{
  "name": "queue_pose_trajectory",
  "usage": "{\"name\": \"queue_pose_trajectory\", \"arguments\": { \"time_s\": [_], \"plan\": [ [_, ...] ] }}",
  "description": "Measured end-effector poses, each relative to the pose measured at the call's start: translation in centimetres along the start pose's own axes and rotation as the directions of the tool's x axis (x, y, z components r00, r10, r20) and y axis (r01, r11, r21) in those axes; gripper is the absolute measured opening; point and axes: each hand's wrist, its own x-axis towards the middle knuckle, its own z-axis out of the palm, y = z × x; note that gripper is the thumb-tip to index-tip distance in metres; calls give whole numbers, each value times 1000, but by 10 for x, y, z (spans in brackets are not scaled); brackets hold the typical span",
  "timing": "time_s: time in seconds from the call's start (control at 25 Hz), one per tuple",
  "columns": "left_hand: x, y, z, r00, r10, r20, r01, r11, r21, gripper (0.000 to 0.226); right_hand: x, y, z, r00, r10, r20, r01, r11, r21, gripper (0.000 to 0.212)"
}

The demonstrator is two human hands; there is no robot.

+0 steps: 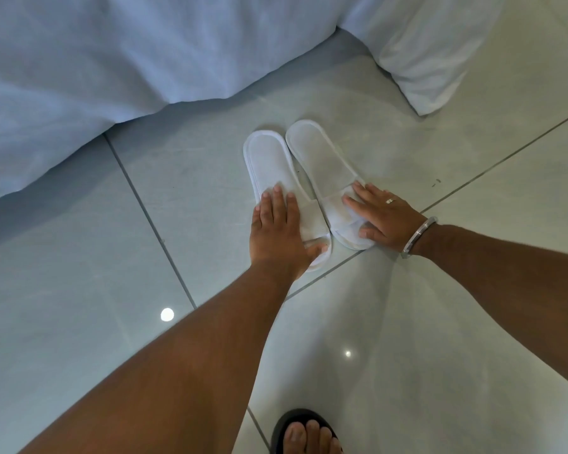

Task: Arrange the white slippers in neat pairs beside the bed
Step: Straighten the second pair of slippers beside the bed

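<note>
A: Upper left of the frame, a rumpled pale-blue bed sheet [79,70] spills down onto the glossy grey tiled floor [79,273].

B: And at centre, the left hand [277,229] lies flat, fingers spread wide, palm pressing the strap end of the left white fabric slipper [269,162].

A: Its twin, the right white fabric slipper [318,155], sits just beside it, edges touching near the far ends.

B: The right hand [382,217], open and flat too, covers that slipper's strap; a silver ring [390,200] and a metal bangle [418,237] show.

A: Upper right, a white pillow [440,60] rests on the tiles. Bottom centre, toes in a black sandal [286,421].
</note>
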Motion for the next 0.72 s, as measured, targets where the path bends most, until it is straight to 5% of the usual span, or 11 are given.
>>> {"name": "queue_pose_trajectory", "arguments": {
  "time_s": [0.48,0.72],
  "plan": [
    [-13,6,8,1000,-11,12,10,1000,24,109,8,5,9,996,46,71,-35,988,-148,75],
    [-43,-53,-20,997,38,-70,-37,999,12,104,-17,-3,-23,986,-64,-155,32,978,-205,69]
  ]
}}
